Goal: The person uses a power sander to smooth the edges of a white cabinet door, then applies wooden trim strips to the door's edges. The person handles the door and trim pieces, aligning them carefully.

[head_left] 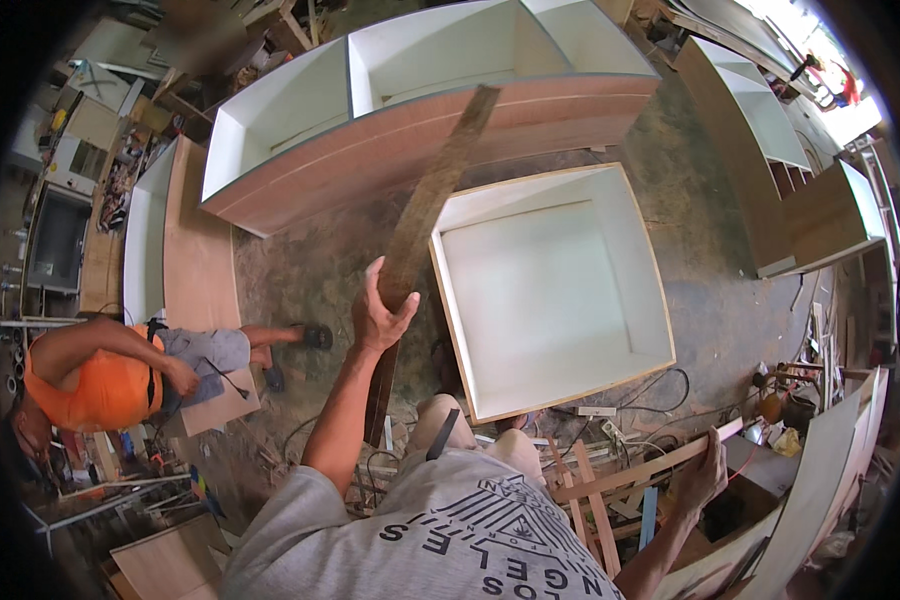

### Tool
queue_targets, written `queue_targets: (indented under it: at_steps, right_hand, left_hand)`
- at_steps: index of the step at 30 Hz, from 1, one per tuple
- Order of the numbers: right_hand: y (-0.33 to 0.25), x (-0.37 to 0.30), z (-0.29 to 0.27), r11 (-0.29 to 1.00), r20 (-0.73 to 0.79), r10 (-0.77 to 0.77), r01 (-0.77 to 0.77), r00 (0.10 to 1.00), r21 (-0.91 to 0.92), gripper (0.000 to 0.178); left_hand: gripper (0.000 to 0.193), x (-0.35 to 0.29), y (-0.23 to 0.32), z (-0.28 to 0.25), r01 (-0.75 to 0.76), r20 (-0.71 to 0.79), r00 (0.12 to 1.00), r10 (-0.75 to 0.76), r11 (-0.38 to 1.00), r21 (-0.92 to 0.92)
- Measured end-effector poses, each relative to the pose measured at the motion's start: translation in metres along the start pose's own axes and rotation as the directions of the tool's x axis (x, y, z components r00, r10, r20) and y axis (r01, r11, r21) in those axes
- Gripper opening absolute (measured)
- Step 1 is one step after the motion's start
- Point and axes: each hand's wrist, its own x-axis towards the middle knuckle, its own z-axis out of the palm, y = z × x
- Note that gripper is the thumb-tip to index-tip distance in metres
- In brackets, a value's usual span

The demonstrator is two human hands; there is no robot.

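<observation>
My left hand (380,318) is wrapped around a long, dark, worn wooden board (430,205). The board slants up and away, its far end reaching the front of a large cabinet, its near end low by my left forearm. At the lower right, my right hand (707,472) grips a narrow, light-brown wooden strip (650,464) near its right end; some of its fingers are hidden. Just right of the board lies a square box (540,290), open side up, with a white interior and wood-coloured rim.
Behind the box lies the large white-lined cabinet (440,120) with several compartments. Another cabinet (750,170) stands at right. On the left, a person in an orange top (105,385) sits by a brown panel (200,240). Wood scraps and cables (660,390) litter the floor at right.
</observation>
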Motion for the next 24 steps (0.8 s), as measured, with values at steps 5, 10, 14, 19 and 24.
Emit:
queue_targets:
  at_steps: [5, 10, 14, 19, 24]
  right_hand:
    - [0.019, 0.023, 0.005, 0.938, -0.17, -0.276, 0.227, 0.946, -0.261, 0.029]
    - [0.016, 0.051, 0.008, 0.947, 0.185, -0.303, 0.273, 0.935, 0.172, 0.043]
    - [-0.02, 0.056, 0.013, 0.81, 0.194, -0.577, 0.528, 0.793, 0.254, 0.044]
    - [-0.067, 0.03, 0.007, 0.775, 0.4, -0.608, 0.404, 0.686, 0.486, 0.044]
    - [-0.085, -0.012, 0.023, 0.67, 0.28, -0.693, 0.449, 0.664, 0.591, 0.033]
  left_hand:
    - [0.07, -0.018, 0.025, 0.011, 0.105, 0.091, 0.991, -0.099, 0.992, -0.067]
    - [0.071, -0.049, 0.064, -0.008, 0.029, 0.092, 0.995, -0.042, 0.99, 0.141]
    - [0.058, -0.116, 0.087, -0.044, 0.177, 0.036, 0.982, -0.187, 0.966, 0.189]
    - [0.071, -0.197, 0.11, -0.097, 0.374, -0.275, 0.898, -0.344, 0.926, 0.061]
    - [0.084, -0.263, 0.117, -0.136, 0.477, -0.4, 0.84, -0.368, 0.852, 0.217]
